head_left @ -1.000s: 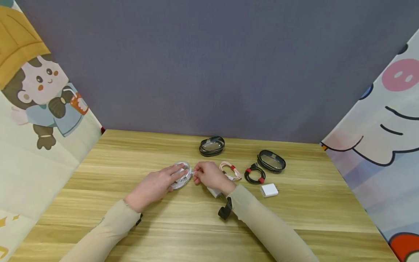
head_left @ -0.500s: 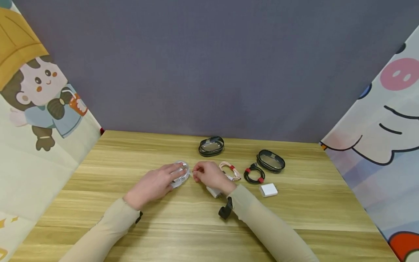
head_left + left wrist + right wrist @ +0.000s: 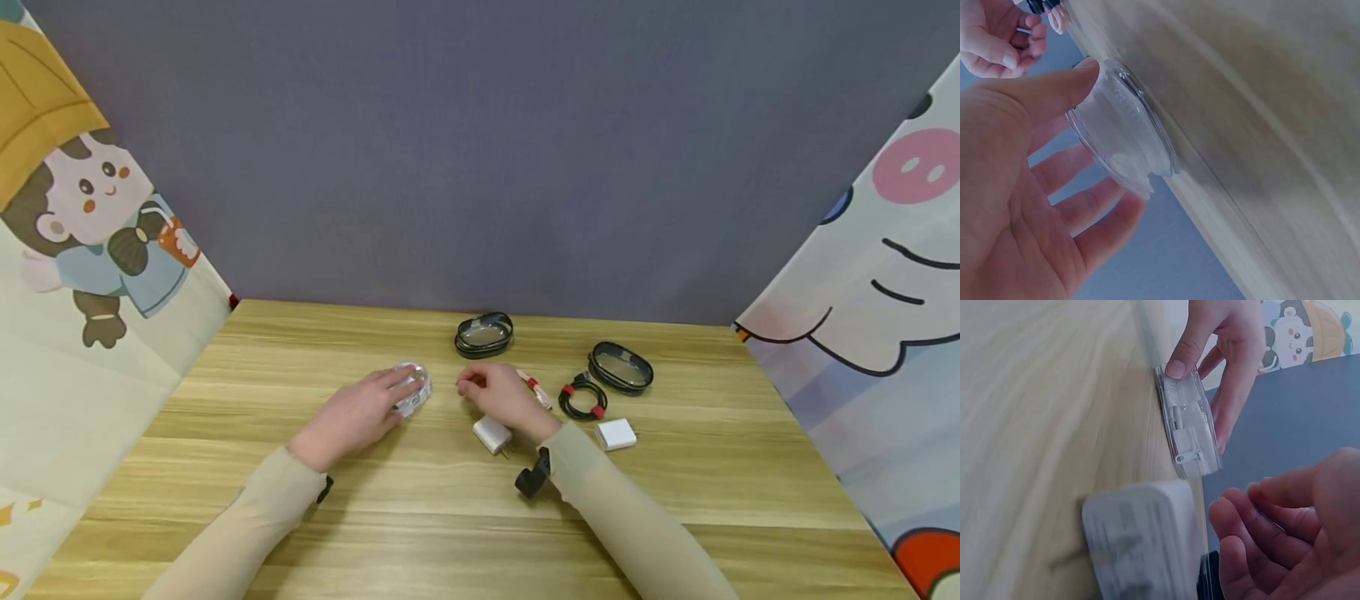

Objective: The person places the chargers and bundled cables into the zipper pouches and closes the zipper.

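Note:
My left hand (image 3: 352, 417) holds a small clear plastic case (image 3: 414, 392) low over the wooden table. In the left wrist view my thumb lies across one side of the case and the fingertips meet its far side. White parts show through its clear wall in the right wrist view, with a small tab (image 3: 1188, 456) at the near end. My right hand (image 3: 498, 392) is a short way to the right, fingers loosely curled, with nothing visible between them. A white charger plug (image 3: 492, 434) lies just below it; a pink cable coil (image 3: 538, 392) is partly hidden behind it.
Behind my right hand lies a black cable coil (image 3: 484, 336). To the right are a red-strapped black cable coil (image 3: 583, 400), another black coil (image 3: 621, 369) and a second white charger plug (image 3: 617, 434). A grey panel (image 3: 480, 167) stands along the table's back edge.
My right hand has drawn away from the case to the right, uncovering the charger plug below it. My left hand has shifted slightly left and back with the case.

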Tool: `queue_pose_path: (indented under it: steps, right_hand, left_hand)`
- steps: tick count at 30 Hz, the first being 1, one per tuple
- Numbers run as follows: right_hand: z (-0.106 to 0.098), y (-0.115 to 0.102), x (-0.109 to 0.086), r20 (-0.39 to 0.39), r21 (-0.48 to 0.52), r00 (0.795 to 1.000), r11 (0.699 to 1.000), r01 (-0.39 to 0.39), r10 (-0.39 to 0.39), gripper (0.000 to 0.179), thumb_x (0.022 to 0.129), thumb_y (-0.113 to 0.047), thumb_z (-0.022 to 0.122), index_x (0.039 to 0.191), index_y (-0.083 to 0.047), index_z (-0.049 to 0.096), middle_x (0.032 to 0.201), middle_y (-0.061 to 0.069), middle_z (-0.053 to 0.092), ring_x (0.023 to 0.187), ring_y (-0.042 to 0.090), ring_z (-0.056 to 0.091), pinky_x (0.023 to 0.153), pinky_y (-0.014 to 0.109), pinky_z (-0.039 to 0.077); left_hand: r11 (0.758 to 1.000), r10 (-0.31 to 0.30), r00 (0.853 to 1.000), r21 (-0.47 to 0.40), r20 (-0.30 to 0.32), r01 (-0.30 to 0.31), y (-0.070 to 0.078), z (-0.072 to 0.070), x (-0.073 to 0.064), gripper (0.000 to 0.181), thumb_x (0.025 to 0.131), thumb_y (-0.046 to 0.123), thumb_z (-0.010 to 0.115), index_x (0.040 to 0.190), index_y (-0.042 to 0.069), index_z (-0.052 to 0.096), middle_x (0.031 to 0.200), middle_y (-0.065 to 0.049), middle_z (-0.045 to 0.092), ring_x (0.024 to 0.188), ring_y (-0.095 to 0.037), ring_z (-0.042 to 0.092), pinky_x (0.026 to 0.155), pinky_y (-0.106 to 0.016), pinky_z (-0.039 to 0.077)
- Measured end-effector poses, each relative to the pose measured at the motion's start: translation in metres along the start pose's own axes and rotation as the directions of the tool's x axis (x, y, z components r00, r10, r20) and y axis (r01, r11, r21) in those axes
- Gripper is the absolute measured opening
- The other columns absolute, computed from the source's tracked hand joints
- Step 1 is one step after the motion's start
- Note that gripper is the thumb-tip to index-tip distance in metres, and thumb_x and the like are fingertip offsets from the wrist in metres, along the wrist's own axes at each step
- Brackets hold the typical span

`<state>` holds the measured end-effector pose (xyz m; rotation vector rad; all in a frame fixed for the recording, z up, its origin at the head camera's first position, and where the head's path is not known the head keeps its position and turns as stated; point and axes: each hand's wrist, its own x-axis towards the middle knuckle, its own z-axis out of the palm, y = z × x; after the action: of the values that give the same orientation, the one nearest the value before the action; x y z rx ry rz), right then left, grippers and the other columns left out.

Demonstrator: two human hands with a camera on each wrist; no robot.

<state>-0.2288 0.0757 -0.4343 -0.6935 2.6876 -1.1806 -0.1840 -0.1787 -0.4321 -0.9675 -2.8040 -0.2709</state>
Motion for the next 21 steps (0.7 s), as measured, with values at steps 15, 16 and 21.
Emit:
queue_pose_path:
  steps: [15, 16, 21]
  right_hand:
    - [-0.023, 0.019, -0.019, -0.077, 0.040, 0.997, 0.999, -0.001, 0.004, 0.012, 0.099, -0.015, 0.063, 0.094, -0.010, 0.072, 0.086, 0.003, 0.072, 0.076, 0.011, 0.062, 0.070, 0.032, 0.051]
    - [-0.024, 0.021, -0.021, -0.080, 0.046, 0.997, 0.999, -0.003, 0.006, 0.012, 0.099, -0.015, 0.063, 0.095, -0.009, 0.072, 0.086, 0.003, 0.072, 0.077, 0.012, 0.062, 0.070, 0.033, 0.051]
    - [-0.029, 0.030, -0.028, -0.114, 0.031, 0.993, 0.999, -0.009, 0.013, 0.011, 0.099, -0.017, 0.064, 0.096, -0.010, 0.072, 0.085, -0.003, 0.070, 0.080, 0.011, 0.063, 0.072, 0.033, 0.051]
  left_hand:
    - [0.999, -0.015, 1.000, -0.039, -0.026, 0.014, -0.011, 0.003, 0.022, 0.053, 0.084, 0.007, 0.077, 0.132, -0.002, 0.057, 0.139, -0.022, 0.054, 0.128, -0.040, 0.051, 0.107, -0.052, 0.041]
    - [0.999, -0.019, 0.999, -0.038, -0.033, 0.018, -0.012, 0.003, 0.024, 0.051, 0.084, 0.007, 0.077, 0.130, -0.002, 0.058, 0.137, -0.022, 0.055, 0.127, -0.040, 0.052, 0.107, -0.052, 0.041]
    - [0.993, -0.096, 0.995, -0.066, -0.010, 0.095, -0.014, 0.003, 0.033, 0.043, 0.089, 0.014, 0.074, 0.127, 0.001, 0.059, 0.136, -0.020, 0.055, 0.120, -0.039, 0.056, 0.102, -0.053, 0.046]
